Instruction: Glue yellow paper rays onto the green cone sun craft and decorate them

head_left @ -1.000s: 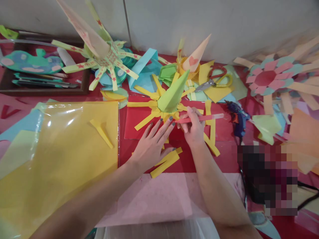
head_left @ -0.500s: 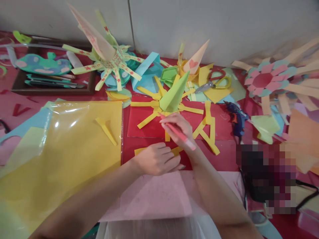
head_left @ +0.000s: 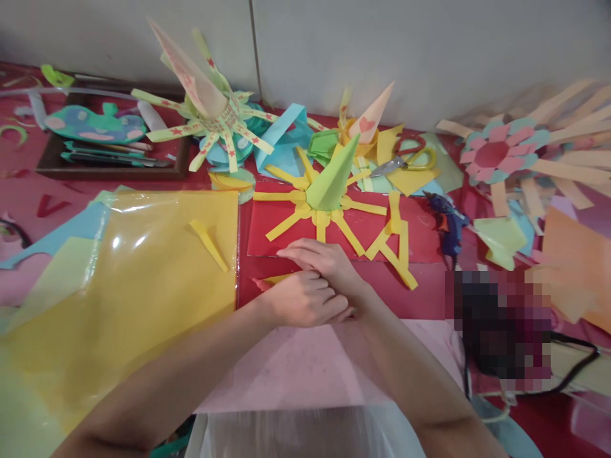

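Observation:
My left hand (head_left: pixel 310 300) is closed with its fingers curled under, above the near edge of the red board; what is inside it is hidden. Over its knuckles lies my right hand (head_left: pixel 327 262), fingers stretched out to the left with nothing visible in them. The tip of a pink marker (head_left: pixel 260 284) pokes out behind my left wrist, beside a yellow paper strip (head_left: pixel 281 278); the rest is covered. Just beyond my hands, a green paper cone (head_left: pixel 333 179) stands amid radiating yellow paper strips (head_left: pixel 286 224) on a red board (head_left: pixel 267 248).
Loose joined yellow strips (head_left: pixel 403 248) lie right of the board, with a glue gun (head_left: pixel 449 222) beyond. Scissors (head_left: pixel 405 162) rest on paper scraps behind. Yellow sheets in clear plastic (head_left: pixel 167 254) spread at left, below a brown tray (head_left: pixel 114 170). A wall (head_left: pixel 334 57) bounds the back.
My right hand has left the paper cone's base, come nearer and settled on my left hand. The pink marker is out of its fingers, its tip now behind my left wrist.

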Action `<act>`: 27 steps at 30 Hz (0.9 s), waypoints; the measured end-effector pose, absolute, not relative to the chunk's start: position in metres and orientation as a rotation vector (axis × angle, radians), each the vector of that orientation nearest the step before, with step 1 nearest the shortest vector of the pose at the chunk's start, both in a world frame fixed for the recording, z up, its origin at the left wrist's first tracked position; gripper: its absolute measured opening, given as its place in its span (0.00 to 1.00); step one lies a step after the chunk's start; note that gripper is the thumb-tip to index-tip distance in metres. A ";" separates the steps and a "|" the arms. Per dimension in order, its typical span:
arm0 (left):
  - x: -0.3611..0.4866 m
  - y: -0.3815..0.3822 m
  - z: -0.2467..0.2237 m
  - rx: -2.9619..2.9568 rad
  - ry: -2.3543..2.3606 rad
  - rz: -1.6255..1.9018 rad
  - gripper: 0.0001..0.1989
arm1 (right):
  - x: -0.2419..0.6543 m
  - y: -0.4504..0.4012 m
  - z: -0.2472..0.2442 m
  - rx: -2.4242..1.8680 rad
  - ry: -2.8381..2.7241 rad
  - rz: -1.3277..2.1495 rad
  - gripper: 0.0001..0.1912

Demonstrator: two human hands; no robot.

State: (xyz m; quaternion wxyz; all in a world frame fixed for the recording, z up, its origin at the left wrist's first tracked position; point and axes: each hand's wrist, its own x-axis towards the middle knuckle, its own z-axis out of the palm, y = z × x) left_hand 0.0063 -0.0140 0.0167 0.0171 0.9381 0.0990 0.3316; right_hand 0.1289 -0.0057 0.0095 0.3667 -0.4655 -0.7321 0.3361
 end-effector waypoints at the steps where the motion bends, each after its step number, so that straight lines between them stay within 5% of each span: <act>1: 0.008 -0.013 0.013 2.928 0.347 0.999 0.18 | 0.131 -0.004 0.008 -1.191 -1.968 0.784 0.12; 9: 0.008 -0.010 -0.004 3.016 0.275 0.378 0.07 | 0.133 -0.001 0.003 -1.323 -1.904 0.474 0.13; 16: 0.007 -0.013 0.014 2.973 0.196 1.089 0.14 | 0.140 -0.004 0.028 -1.524 -1.905 0.609 0.15; 19: 0.005 -0.017 0.026 2.930 0.135 1.380 0.16 | 0.150 -0.015 0.052 -1.752 -2.028 1.104 0.20; 23: 0.005 -0.019 0.032 2.910 0.076 1.440 0.17 | 0.157 -0.035 0.061 -1.744 -2.057 1.830 0.08; 27: 0.007 -0.018 0.029 2.885 0.094 1.479 0.19 | 0.151 -0.040 0.048 -1.631 -2.160 1.727 0.12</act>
